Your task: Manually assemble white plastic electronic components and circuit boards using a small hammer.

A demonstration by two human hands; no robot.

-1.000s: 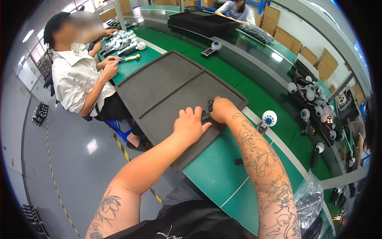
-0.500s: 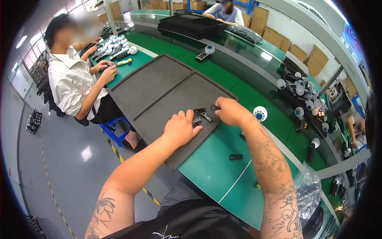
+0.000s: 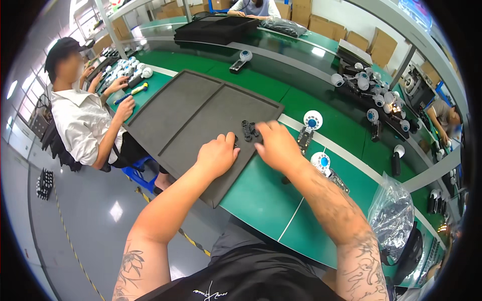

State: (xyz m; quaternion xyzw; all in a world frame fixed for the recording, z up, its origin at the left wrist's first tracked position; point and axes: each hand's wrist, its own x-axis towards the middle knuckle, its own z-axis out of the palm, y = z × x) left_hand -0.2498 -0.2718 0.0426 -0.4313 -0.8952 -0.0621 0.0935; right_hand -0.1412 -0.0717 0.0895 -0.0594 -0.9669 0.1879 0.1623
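Small black plastic parts (image 3: 248,130) lie in a loose group on the near right part of a flat dark grey tray (image 3: 165,118). My left hand (image 3: 216,156) rests on the tray beside them, fingers bent around a small black part that shows only as a dark edge at the fingertips. At the tray's right edge, my right hand (image 3: 277,145) has its thumb apart from its fingers, and the fingertips reach the group of parts. To its right lie two devices with round white heads, one farther (image 3: 313,120) and one nearer (image 3: 320,161), with circuit boards exposed on their stems.
A co-worker in a white shirt (image 3: 83,123) sits at the left, next to a pile of white-headed devices (image 3: 128,67). A clear plastic bag (image 3: 392,215) lies at the right. Beyond the tray runs a green conveyor (image 3: 301,100), with black trays (image 3: 216,30) stacked behind it.
My right hand has come in closer to the black parts; the dark piece it pinched no longer shows in it. The view has shifted, and two white-headed devices now show beside my right arm.
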